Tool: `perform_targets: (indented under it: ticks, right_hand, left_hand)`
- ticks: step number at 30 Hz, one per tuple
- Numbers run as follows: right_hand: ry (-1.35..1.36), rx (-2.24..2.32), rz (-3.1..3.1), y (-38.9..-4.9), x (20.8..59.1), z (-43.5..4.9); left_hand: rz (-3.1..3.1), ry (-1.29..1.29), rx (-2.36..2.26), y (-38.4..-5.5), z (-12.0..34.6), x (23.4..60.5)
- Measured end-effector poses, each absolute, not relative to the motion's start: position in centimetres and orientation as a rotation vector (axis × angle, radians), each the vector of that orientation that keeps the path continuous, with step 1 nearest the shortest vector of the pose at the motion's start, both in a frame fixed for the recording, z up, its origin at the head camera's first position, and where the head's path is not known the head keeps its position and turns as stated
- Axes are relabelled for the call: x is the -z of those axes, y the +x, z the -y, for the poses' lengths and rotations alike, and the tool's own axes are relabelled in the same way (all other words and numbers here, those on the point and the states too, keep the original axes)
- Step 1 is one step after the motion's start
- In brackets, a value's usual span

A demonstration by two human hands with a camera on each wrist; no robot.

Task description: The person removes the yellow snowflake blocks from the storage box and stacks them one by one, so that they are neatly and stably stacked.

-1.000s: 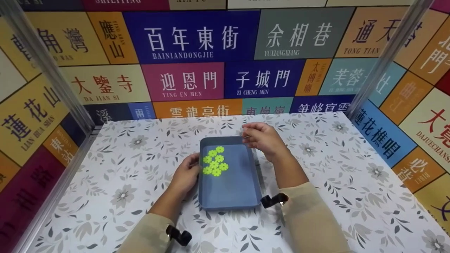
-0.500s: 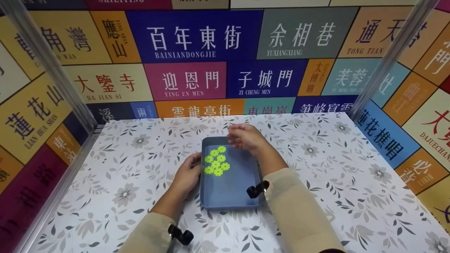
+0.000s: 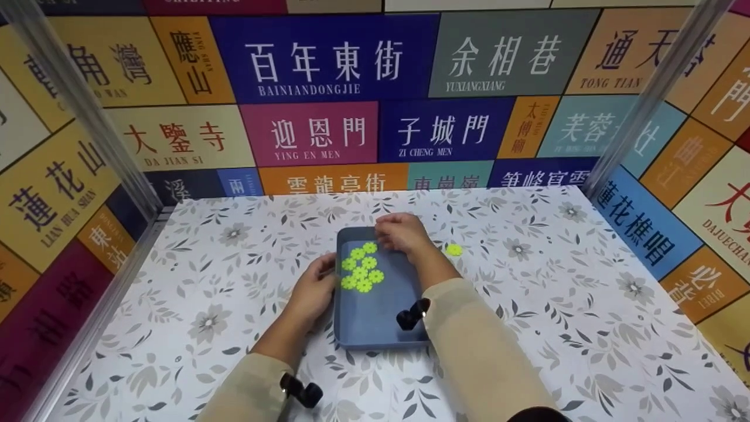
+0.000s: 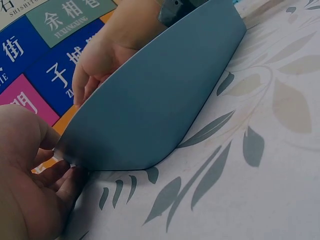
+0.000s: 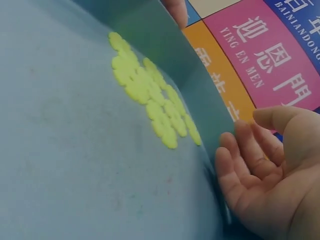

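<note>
In the head view a blue-grey rectangular tray [image 3: 381, 319] lies on the patterned table. Several flat yellow-green flower pieces [image 3: 362, 269] lie bunched toward its far left; the right wrist view shows these flower pieces [image 5: 135, 82] against a wall. My left hand [image 3: 313, 291] pinches the tray at its left side, and in the left wrist view the thumb and fingers of my left hand [image 4: 30, 175] meet at a corner. Over the far right rim is my right hand [image 3: 404, 234]. Its fingers [image 5: 255, 155] are loosely bent beside the wall, with nothing seen between them.
One more yellow flower piece [image 3: 454, 249] lies on the table, right of the right forearm. Black wrist cameras [image 3: 413, 315] sit on both sleeves. Printed panels [image 3: 316, 132] stand behind the table and along its sides, with clear posts [image 3: 638, 111] at the corners.
My right hand has moved left and slightly nearer along the tray's far rim. A flower piece now shows on the table right of the forearm. The left hand and tray stay put.
</note>
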State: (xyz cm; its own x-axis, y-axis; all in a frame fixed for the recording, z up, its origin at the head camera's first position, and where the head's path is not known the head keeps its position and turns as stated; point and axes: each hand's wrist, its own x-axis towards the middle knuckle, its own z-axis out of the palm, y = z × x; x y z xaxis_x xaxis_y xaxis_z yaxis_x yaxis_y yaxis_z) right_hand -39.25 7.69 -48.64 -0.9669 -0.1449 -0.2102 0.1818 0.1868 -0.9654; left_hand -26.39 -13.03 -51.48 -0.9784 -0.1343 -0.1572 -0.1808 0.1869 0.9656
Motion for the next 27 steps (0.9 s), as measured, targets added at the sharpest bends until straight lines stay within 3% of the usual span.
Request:
perform_targets:
  ticks: [27]
  right_hand:
    - [-0.278, 1.339, -2.708, -39.1, 50.7, -7.4]
  left_hand:
    - [-2.418, -0.308, -1.901, -26.5, 13.1, 51.4]
